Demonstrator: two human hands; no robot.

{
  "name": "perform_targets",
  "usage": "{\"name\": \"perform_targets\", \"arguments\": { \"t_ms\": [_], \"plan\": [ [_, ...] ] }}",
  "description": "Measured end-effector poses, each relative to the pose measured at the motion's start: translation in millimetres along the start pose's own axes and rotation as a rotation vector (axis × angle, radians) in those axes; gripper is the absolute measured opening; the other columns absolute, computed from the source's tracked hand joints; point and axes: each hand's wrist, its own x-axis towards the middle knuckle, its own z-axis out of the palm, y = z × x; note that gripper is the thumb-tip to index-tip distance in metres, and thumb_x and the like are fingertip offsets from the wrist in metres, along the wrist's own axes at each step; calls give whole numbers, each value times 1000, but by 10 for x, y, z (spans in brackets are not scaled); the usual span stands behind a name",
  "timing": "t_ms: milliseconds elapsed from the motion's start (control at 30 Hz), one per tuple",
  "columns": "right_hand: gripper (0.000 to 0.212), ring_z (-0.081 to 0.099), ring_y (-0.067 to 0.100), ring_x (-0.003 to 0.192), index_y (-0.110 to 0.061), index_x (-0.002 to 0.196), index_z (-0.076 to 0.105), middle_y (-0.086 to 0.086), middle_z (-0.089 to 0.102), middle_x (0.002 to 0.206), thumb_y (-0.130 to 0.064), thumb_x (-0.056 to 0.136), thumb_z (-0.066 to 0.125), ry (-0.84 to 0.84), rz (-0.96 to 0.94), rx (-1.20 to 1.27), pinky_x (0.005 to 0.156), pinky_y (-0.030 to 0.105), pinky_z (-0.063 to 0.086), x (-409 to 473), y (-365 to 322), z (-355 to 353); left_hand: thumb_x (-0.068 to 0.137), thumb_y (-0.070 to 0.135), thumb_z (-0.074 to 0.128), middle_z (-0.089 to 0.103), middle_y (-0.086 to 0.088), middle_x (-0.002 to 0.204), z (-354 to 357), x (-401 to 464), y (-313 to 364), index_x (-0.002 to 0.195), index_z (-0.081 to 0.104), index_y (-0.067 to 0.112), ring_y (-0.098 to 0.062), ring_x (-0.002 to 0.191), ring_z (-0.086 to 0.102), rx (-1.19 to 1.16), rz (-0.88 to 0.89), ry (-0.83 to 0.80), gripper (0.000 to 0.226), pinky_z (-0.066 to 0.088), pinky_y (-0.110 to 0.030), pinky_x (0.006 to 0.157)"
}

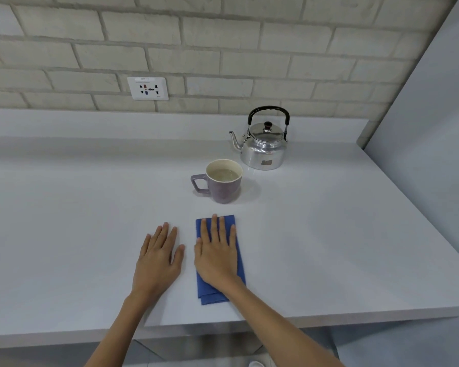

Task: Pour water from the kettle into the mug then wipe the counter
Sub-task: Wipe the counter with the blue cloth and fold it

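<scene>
A shiny metal kettle (263, 147) with a black handle stands upright near the back of the white counter (329, 234), spout pointing left. In front of it sits a purple mug (221, 185) holding water, its handle to the left. A folded blue cloth (240, 263) lies flat on the counter near the front edge. My right hand (217, 254) rests flat on the cloth, fingers spread and extended, not gripping it. My left hand (158, 256) lies flat on the bare counter just left of the cloth, fingers apart, holding nothing.
A brick wall with a white power socket (147, 88) runs behind the counter. A plain grey wall (435, 115) closes off the right side. The counter's front edge (302, 320) runs just below my wrists.
</scene>
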Motion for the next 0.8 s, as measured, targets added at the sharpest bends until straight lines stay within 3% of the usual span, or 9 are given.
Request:
{"name": "perform_targets", "arguments": {
  "t_ms": [133,200,267,333,400,533,633,700,800],
  "plan": [
    [55,-9,27,147,-16,152,4,10,-2,161,-38,102,15,-66,-119,72,115,46,-16,-172,21,-19,97,35,41,26,-7,155,-132,-105,127,142,37,16,-20,145,19,-110,-24,-58,49,15,-39,120],
    [50,10,30,145,-13,148,24,12,21,157,-35,103,23,-90,-154,121,117,49,-7,-71,89,-155,94,28,50,46,-12,144,-187,-261,230,127,56,12,-26,134,39,-143,-33,-16,37,35,-41,109],
    [40,30,32,130,-9,134,44,13,44,137,-29,102,31,-102,-185,166,115,45,13,126,105,-320,90,24,58,61,-11,124,-222,-436,366,106,69,10,-29,114,52,-149,-67,3,24,46,-38,90],
    [34,34,30,119,-9,129,47,11,48,126,-25,100,38,-177,-229,211,101,39,27,319,77,-441,88,29,61,58,-4,107,-276,-560,520,97,68,13,-25,101,53,-215,-171,-61,20,43,-30,78],
    [35,33,28,114,-12,130,46,11,48,122,-24,97,45,-271,-278,192,96,38,28,442,57,-511,86,34,63,51,-1,98,-305,-619,638,101,63,16,-20,90,54,-272,-277,-171,23,40,-26,74],
    [24,36,26,110,-10,113,61,5,55,100,-20,91,58,-365,-291,210,93,38,30,613,36,-631,85,20,65,63,0,69,-346,-645,726,101,53,16,-11,63,57,-388,-362,-308,21,44,-21,60],
    [13,50,23,97,-4,95,68,-10,47,74,-11,84,66,-417,-277,321,83,33,40,712,-13,-753,83,11,66,66,0,60,-410,-609,679,99,56,12,-9,59,61,-497,-447,-339,19,40,-16,51],
    [12,52,20,85,-4,92,69,-11,47,73,-9,82,69,-434,-275,352,75,31,43,762,-77,-809,82,10,66,67,1,59,-465,-595,635,98,56,13,-7,57,62,-520,-473,-340,19,38,-13,49],
    [10,54,21,84,-7,90,70,-1,55,85,-10,81,69,-393,-266,361,74,33,45,827,-255,-823,81,9,67,66,1,54,-560,-576,506,97,56,13,-6,54,61,-512,-511,-286,20,36,-12,47]
  ]
}}
